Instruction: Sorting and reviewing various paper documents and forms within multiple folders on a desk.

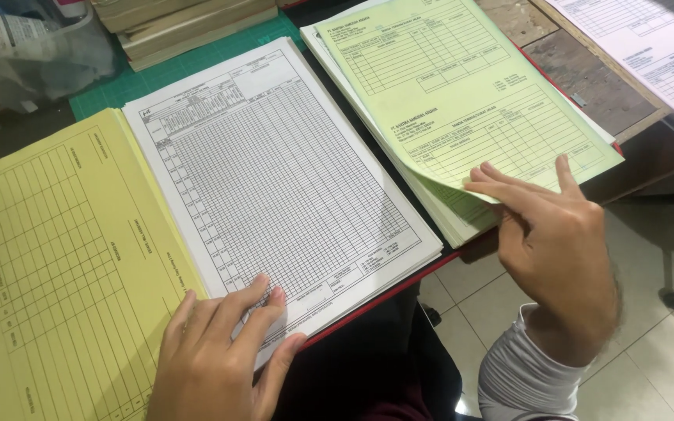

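Nearest me on the green cutting mat (pixel 196 66), centre: stack of white gridded forms (pixel 274 179), my left hand (pixel 216 355) flat and open on its near corner, fingers spread, apparently to keep it from sliding. To the right: stack of light-green forms (pixel 462 93), top sheet's near corner lifted and pinched by my right hand (pixel 548 234). Far left: yellow forms (pixel 56 281), untouched.

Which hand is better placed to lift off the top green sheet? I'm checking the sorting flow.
Probably the right hand: its fingers already curl the green form sheet corner upward. The left hand presses the white gridded stack.
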